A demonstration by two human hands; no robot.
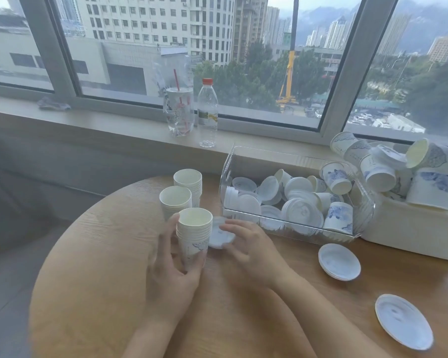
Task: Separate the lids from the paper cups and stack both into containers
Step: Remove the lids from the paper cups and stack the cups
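While a round wooden desk (101, 254) fills the lower frame beneath a wide city window (243, 47), the left hand (171, 264) curls around a stack of paper cups (193, 236) at centre. The right hand (246, 244), fingers loosely bent, pinches a lid (219, 235) beside it. A clear box (295, 192) at right holds lids and cups. Print on the bottle (207, 112) is unreadable.

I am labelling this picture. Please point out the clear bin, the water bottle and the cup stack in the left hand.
clear bin (299, 229): head view, front wall.
water bottle (207, 117): head view, label.
cup stack (193, 237): head view, side.
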